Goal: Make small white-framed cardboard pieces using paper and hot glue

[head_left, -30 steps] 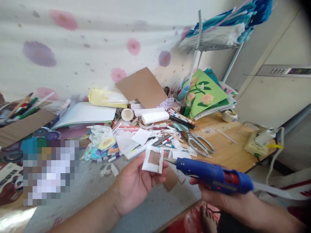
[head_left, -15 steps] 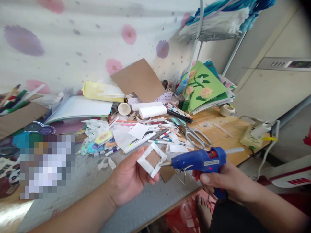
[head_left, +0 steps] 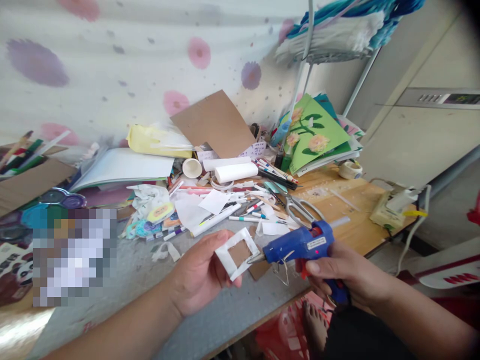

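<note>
My left hand (head_left: 204,275) grips a small square frame (head_left: 224,261), white along its borders with brown cardboard showing in the middle. Its thumb lies at the upper left edge and the other fingers are behind. In my right hand (head_left: 337,270) is a blue hot glue gun (head_left: 292,245), held by its handle with fingers at the red trigger. The gun's metal nozzle points left and meets the frame's right side. A translucent glue stick (head_left: 341,221) sticks out of the gun's back. A small piece of brown cardboard (head_left: 258,270) lies on the table beneath the nozzle.
Scissors (head_left: 300,207) lie behind the glue gun. Markers, paper scraps (head_left: 214,201) and white rolls (head_left: 236,172) crowd the table's middle. A brown cardboard sheet (head_left: 213,122) leans at the back, beside a green flower picture (head_left: 318,132). A power strip (head_left: 388,212) sits at the right edge.
The frame has turned and shifted slightly right and down in my left hand. The glue gun has moved a little left, its rear end swinging closer, with the nozzle still at the frame's right side.
</note>
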Demonstrator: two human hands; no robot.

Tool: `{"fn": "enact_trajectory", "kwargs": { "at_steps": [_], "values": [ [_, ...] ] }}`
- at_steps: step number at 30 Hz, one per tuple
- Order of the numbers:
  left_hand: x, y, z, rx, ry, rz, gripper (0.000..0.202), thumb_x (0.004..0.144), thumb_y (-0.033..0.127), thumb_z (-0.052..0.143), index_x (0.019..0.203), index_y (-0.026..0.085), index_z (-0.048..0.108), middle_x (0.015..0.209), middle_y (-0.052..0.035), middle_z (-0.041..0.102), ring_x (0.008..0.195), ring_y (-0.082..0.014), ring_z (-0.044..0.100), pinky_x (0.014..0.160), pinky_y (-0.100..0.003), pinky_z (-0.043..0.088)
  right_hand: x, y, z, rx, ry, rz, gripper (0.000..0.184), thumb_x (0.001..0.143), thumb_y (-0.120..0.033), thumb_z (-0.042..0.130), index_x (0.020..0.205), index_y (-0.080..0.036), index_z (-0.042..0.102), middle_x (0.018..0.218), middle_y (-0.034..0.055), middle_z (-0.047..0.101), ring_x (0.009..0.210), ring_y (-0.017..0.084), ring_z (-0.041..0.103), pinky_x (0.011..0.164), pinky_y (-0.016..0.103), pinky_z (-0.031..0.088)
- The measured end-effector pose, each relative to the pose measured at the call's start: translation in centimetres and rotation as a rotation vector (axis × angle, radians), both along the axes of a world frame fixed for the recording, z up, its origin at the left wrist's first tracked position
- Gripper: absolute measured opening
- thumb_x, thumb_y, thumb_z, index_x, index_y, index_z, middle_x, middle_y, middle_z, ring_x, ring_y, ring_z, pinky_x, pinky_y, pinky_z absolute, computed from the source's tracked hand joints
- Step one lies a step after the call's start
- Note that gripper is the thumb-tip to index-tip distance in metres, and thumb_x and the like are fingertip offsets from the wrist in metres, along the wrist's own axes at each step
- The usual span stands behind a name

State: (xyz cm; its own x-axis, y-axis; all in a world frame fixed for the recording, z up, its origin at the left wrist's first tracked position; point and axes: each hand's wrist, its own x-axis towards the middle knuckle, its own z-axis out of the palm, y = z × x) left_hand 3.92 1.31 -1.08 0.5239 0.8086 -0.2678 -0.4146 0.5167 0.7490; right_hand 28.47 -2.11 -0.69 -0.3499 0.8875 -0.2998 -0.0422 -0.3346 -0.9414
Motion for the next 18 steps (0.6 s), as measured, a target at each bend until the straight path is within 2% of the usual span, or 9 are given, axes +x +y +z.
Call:
{"fn": "enact_trajectory", "kwargs": {
  "at_steps": [4,8,13,18],
  "values": [
    [0.07,-0.10,0.19,0.000,-0.017,-0.015,0.033,0.070,0.045,0.068,0.072,0.013,0.067,0.057,-0.0033,0.064,0.042,-0.0121,0.057,0.041,-0.021,0.045,0.06,-0.14,-0.42,-0.073,-0.022,-0.023,0.034,0.060,-0.045,0.074,0.060,-0.015,0.059,0.035,-0.0046,0.049,0.027,0.005,0.034,0.029,0.017,0.024],
    [0.16,-0.08,0.40,-0.004,-0.022,-0.022,0.031,0.068,0.045,0.070,0.069,0.013,0.067,0.056,-0.0024,0.062,0.042,-0.0114,0.056,0.039,-0.020,0.044,0.18,-0.08,-0.51,-0.092,0.005,-0.004,0.033,0.060,-0.045,0.072,0.058,-0.015,0.059,0.035,-0.0044,0.049,0.028,0.005,0.035,0.030,0.018,0.025],
    [0.20,-0.09,0.45,0.014,-0.017,-0.027,0.030,0.070,0.044,0.068,0.068,0.014,0.067,0.055,-0.0027,0.062,0.041,-0.0106,0.053,0.039,-0.020,0.043,0.09,-0.20,-0.11,-0.045,0.032,0.002,0.030,0.062,-0.039,0.071,0.053,-0.015,0.056,0.034,-0.0042,0.048,0.030,0.006,0.038,0.032,0.018,0.026],
    [0.21,-0.10,0.29,0.030,-0.013,-0.009,0.028,0.070,0.041,0.068,0.069,0.013,0.068,0.056,-0.0029,0.062,0.042,-0.0112,0.053,0.038,-0.020,0.043,0.12,-0.26,-0.12,-0.042,0.030,-0.007,0.033,0.062,-0.040,0.071,0.048,-0.015,0.055,0.034,-0.0040,0.047,0.030,0.006,0.037,0.032,0.018,0.027]
  ]
}}
